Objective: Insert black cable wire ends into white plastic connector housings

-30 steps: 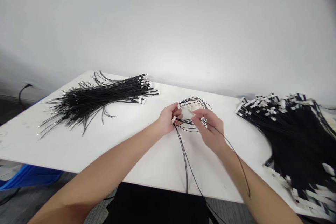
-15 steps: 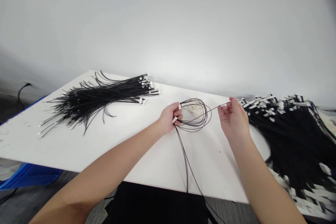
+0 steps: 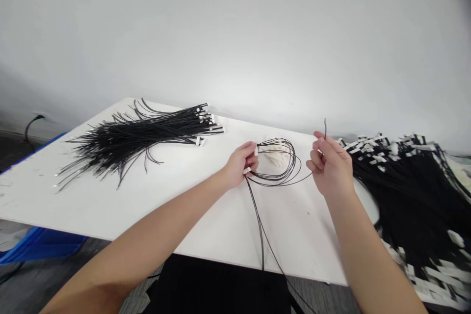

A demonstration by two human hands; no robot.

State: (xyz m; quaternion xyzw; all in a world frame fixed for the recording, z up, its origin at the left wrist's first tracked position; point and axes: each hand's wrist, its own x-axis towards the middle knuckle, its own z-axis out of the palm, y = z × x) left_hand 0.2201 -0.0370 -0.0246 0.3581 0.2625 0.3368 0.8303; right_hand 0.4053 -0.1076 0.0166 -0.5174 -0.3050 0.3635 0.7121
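My left hand [image 3: 241,166] pinches a coil of thin black wires [image 3: 285,169] with white tags at its left side, just above the white table [image 3: 176,196]. Two loose wire tails hang from that hand down over the table's front edge. My right hand [image 3: 329,164] is closed on one black wire end [image 3: 325,127] that sticks up above the fingers, a little to the right of the coil. A crumpled whitish wad [image 3: 275,153] lies on the table behind the coil.
A pile of straight black wires with white ends [image 3: 136,135] lies at the table's back left. A large heap of black wires with white tags [image 3: 408,181] covers the right side. A blue bin [image 3: 40,245] stands on the floor below left.
My right hand left the coil, drew one wire out to the right, then came back slightly with the wire end now pointing up. The left hand stayed on the coil.
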